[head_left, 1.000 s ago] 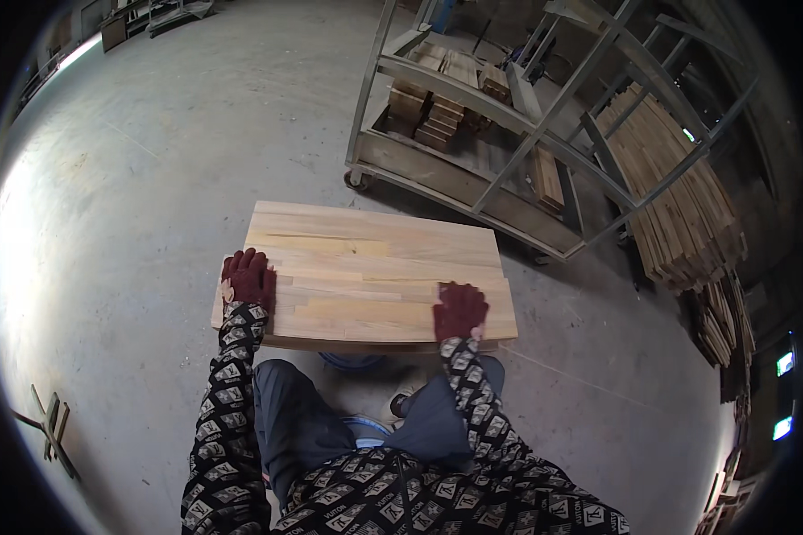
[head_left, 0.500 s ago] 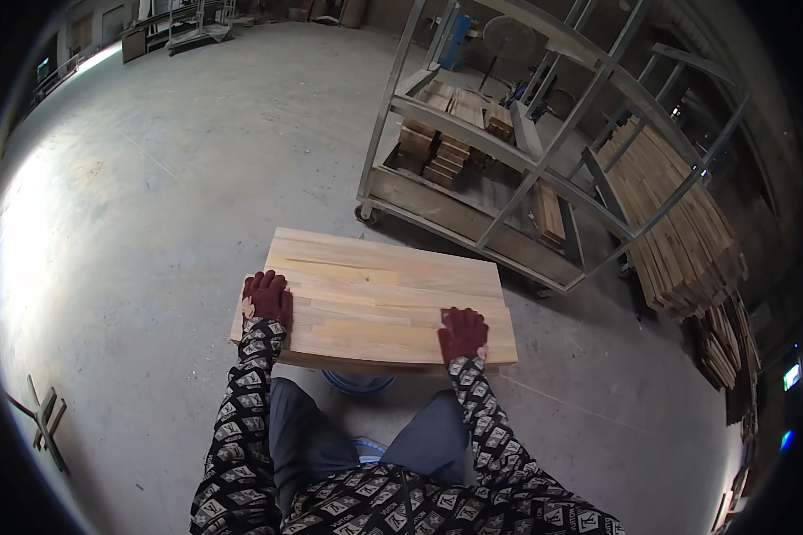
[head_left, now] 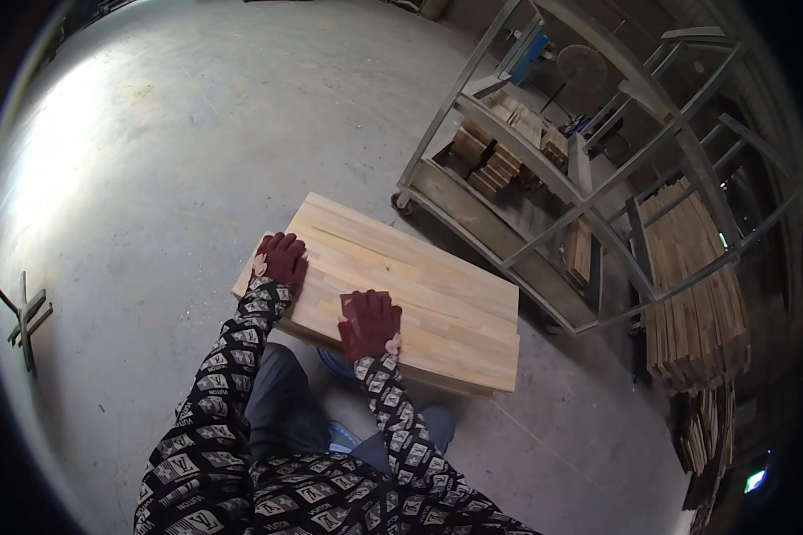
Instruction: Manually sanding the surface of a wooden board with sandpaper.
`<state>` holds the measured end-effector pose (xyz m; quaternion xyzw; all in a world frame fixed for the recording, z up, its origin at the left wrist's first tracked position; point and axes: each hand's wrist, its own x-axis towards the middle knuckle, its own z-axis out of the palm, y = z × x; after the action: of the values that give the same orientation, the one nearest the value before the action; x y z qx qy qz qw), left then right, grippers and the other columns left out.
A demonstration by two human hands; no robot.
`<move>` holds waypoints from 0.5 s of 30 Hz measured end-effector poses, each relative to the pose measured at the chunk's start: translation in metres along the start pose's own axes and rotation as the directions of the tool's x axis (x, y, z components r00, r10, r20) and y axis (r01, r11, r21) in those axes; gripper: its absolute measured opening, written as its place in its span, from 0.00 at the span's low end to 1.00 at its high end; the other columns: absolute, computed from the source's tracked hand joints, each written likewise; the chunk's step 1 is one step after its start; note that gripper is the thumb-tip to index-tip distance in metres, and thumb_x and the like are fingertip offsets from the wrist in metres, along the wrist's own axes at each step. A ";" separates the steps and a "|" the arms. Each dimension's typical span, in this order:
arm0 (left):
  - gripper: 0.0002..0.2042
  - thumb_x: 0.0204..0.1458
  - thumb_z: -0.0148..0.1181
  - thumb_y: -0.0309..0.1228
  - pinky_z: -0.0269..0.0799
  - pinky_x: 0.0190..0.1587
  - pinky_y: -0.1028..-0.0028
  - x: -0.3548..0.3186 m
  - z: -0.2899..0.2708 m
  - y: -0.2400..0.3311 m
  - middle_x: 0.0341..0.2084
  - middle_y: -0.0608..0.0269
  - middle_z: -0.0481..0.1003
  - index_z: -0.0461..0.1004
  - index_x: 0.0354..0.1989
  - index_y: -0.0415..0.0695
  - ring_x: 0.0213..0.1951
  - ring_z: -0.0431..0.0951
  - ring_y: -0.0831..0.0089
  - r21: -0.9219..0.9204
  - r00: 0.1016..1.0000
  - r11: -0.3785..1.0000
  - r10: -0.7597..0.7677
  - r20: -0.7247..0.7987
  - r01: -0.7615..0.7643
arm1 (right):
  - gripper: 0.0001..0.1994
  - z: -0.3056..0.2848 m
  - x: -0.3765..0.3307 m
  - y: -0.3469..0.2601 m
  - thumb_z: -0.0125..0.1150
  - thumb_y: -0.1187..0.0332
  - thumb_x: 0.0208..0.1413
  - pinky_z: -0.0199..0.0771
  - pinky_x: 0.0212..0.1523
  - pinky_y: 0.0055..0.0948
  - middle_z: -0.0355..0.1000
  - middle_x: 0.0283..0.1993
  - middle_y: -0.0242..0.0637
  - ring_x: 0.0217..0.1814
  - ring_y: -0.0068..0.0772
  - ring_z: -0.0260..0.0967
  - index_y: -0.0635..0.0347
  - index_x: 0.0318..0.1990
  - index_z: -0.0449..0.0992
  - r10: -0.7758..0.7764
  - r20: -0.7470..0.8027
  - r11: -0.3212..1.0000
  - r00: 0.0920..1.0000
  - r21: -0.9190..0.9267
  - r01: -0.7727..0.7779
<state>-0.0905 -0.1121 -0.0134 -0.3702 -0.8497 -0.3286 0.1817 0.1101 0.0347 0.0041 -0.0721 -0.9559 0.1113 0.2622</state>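
Note:
A pale laminated wood panel (head_left: 419,290) lies slanted in front of my knees, with another board (head_left: 246,278) showing beneath its edge. My left hand (head_left: 281,260), in a dark red knit glove, rests flat with its fingers stretched over the panel's left end. Near the front edge, left of the middle, my right hand (head_left: 370,328) in a matching glove presses down on the wood. A thin, straight-edged dark red piece (head_left: 345,300) shows at its fingertips, mostly hidden under the hand. Below the boards, part of a round blue object (head_left: 335,366) shows.
A grey metal rack cart (head_left: 473,214) on casters stands ahead to the right, with short wood pieces (head_left: 500,169) on it. Long boards (head_left: 696,294) are stacked farther right. A fan (head_left: 582,68) stands behind the cart. At far left is a dark metal stand (head_left: 28,316).
My right hand has slid left across the panel, toward my left hand. My view has turned, so the panel appears more slanted and the cart farther right. The left hand remains at the panel's left end.

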 end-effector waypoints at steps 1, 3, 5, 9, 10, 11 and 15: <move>0.11 0.51 0.61 0.34 0.65 0.61 0.55 -0.001 0.001 0.001 0.46 0.52 0.78 0.79 0.41 0.42 0.53 0.74 0.53 -0.004 1.000 1.000 0.012 0.009 -0.012 | 0.24 -0.006 -0.006 0.014 0.59 0.57 0.50 0.62 0.53 0.50 0.67 0.50 0.43 0.58 0.49 0.62 0.57 0.55 0.71 -0.007 0.014 0.994 1.000 -0.113 0.008; 0.11 0.51 0.61 0.33 0.65 0.62 0.55 -0.001 0.001 0.000 0.46 0.52 0.78 0.79 0.41 0.42 0.54 0.74 0.53 0.005 1.000 1.000 0.009 0.008 -0.009 | 0.23 -0.026 -0.023 0.051 0.57 0.58 0.51 0.64 0.53 0.51 0.68 0.49 0.41 0.59 0.48 0.63 0.55 0.54 0.72 0.100 0.020 0.961 0.995 -0.261 -0.091; 0.12 0.51 0.61 0.33 0.65 0.62 0.54 -0.002 0.002 -0.002 0.47 0.51 0.78 0.78 0.42 0.42 0.54 0.74 0.53 0.031 1.000 0.999 0.019 -0.020 -0.018 | 0.22 -0.053 -0.046 0.093 0.57 0.58 0.53 0.66 0.53 0.52 0.67 0.52 0.43 0.59 0.49 0.63 0.54 0.56 0.71 0.263 0.038 0.862 0.964 -0.459 -0.217; 0.12 0.51 0.60 0.33 0.66 0.59 0.52 -0.002 0.000 -0.004 0.47 0.50 0.77 0.76 0.43 0.42 0.52 0.73 0.49 0.003 0.999 0.999 0.032 0.027 -0.032 | 0.22 -0.078 -0.072 0.138 0.58 0.60 0.54 0.67 0.52 0.52 0.67 0.54 0.42 0.60 0.48 0.63 0.54 0.56 0.71 0.459 -0.045 0.738 0.887 -0.538 -0.408; 0.12 0.52 0.60 0.33 0.66 0.59 0.52 -0.002 0.000 -0.005 0.47 0.50 0.77 0.76 0.43 0.42 0.52 0.73 0.49 0.029 0.999 0.999 0.018 0.037 -0.019 | 0.22 -0.075 -0.070 0.134 0.60 0.60 0.52 0.66 0.53 0.52 0.67 0.52 0.41 0.59 0.47 0.63 0.53 0.55 0.71 0.565 -0.071 0.686 0.822 -0.512 -0.516; 0.12 0.52 0.60 0.33 0.66 0.59 0.52 -0.003 0.001 -0.005 0.47 0.50 0.77 0.76 0.43 0.42 0.53 0.73 0.50 0.038 1.000 0.999 0.012 0.028 -0.013 | 0.22 -0.067 -0.066 0.123 0.60 0.60 0.51 0.65 0.53 0.53 0.67 0.52 0.42 0.59 0.48 0.62 0.54 0.55 0.70 0.525 -0.123 0.689 0.842 -0.520 -0.506; 0.12 0.52 0.60 0.35 0.66 0.60 0.54 -0.001 0.003 -0.005 0.46 0.53 0.77 0.77 0.42 0.43 0.53 0.73 0.52 0.058 1.000 0.998 0.010 0.015 -0.011 | 0.25 -0.016 -0.020 0.034 0.58 0.57 0.50 0.62 0.54 0.53 0.66 0.52 0.43 0.60 0.50 0.61 0.56 0.56 0.70 0.238 -0.041 0.851 0.970 -0.472 -0.229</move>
<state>-0.0937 -0.1131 -0.0190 -0.3715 -0.8582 -0.3003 0.1878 0.1386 0.0660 -0.0005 -0.2484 -0.9405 -0.0937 0.2122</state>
